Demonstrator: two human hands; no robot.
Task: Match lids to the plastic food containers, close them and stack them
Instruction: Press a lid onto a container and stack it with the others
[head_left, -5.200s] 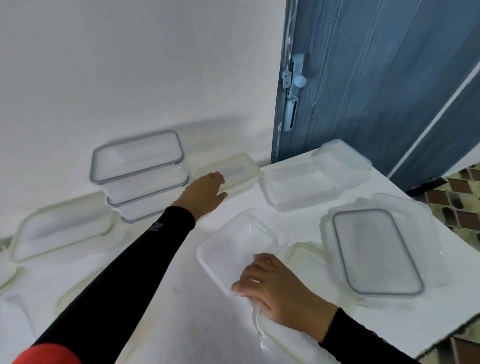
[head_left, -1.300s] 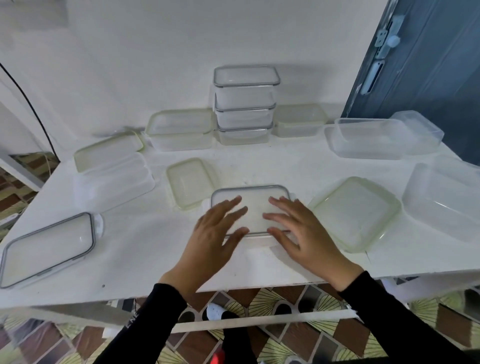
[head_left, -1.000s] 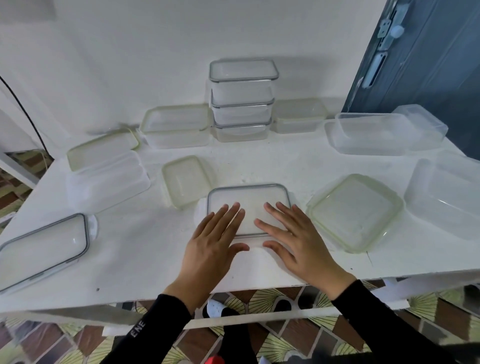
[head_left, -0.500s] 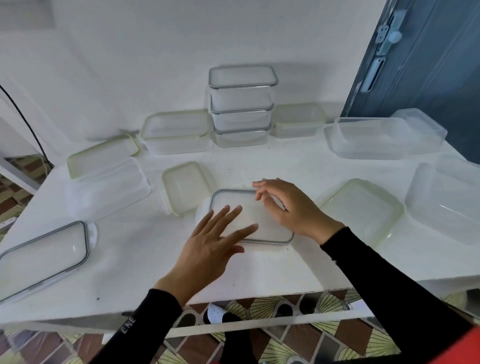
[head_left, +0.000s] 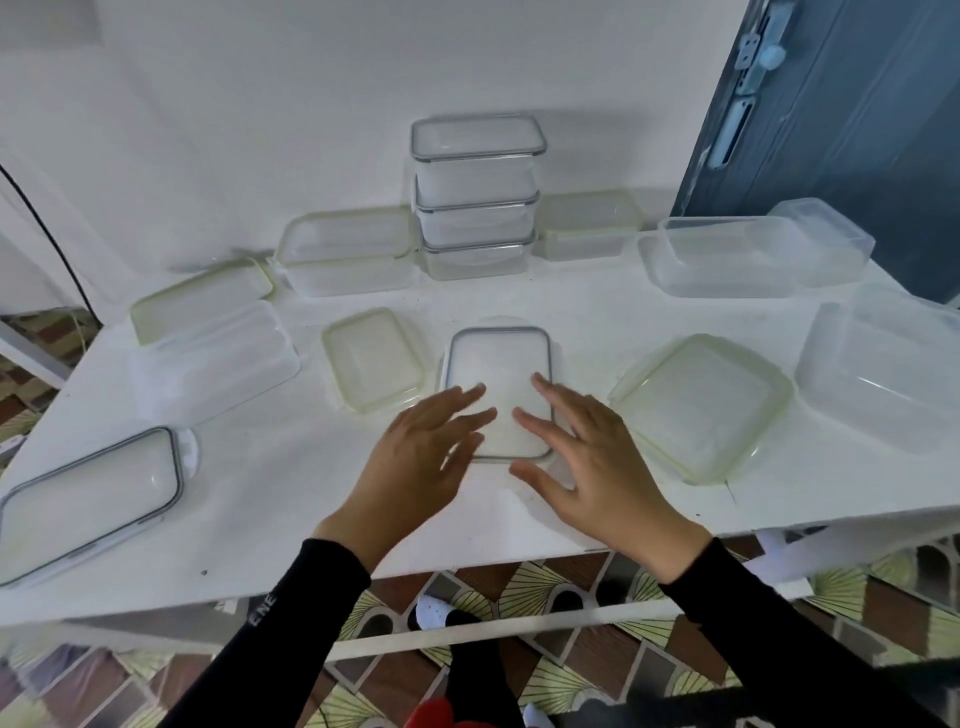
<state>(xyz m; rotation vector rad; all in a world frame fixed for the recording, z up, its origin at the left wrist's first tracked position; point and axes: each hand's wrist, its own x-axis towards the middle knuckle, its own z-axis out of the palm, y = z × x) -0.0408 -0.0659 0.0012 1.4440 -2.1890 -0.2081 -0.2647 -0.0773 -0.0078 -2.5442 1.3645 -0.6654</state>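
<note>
**Lidded box under two flat hands, mid-bench**

Clear plastic box (head_left: 497, 364), rectangular with rounded corners, closed by a see-through lid (head_left: 498, 343) edged with a thin grey rim. Upright, lid on top, flat on the white bench (head_left: 270, 493), nearer the front edge than the wall (head_left: 260, 130). Set between a small yellowish lid (head_left: 371, 358) on the left and a large square yellowish lid (head_left: 701, 405) on the right, touching neither. Directly in front of a stack (head_left: 475, 197) of three similar grey-rimmed boxes against the wall, well apart from it.

Left hand (head_left: 415, 467) over the box's near left corner, palm down, fingers (head_left: 467, 395) straight and spread, tips reaching onto the near half of the lid. Blurred, so impossible to tell whether touching or just above. Right hand (head_left: 597, 467) at the near right corner, palm down, fingers (head_left: 550, 395) likewise straight and spread, tips over the lid's right side, thumb (head_left: 535, 478) stretched out just in front of the near rim. Both released and flat, curled round nothing, pinching nothing. Far half of the lid uncovered by either hand.

Long axis pointing away from the person, toward the wall and the stack. Short sides near and far, long sides left and right, the near short side hidden partly beneath the fingers.
</note>
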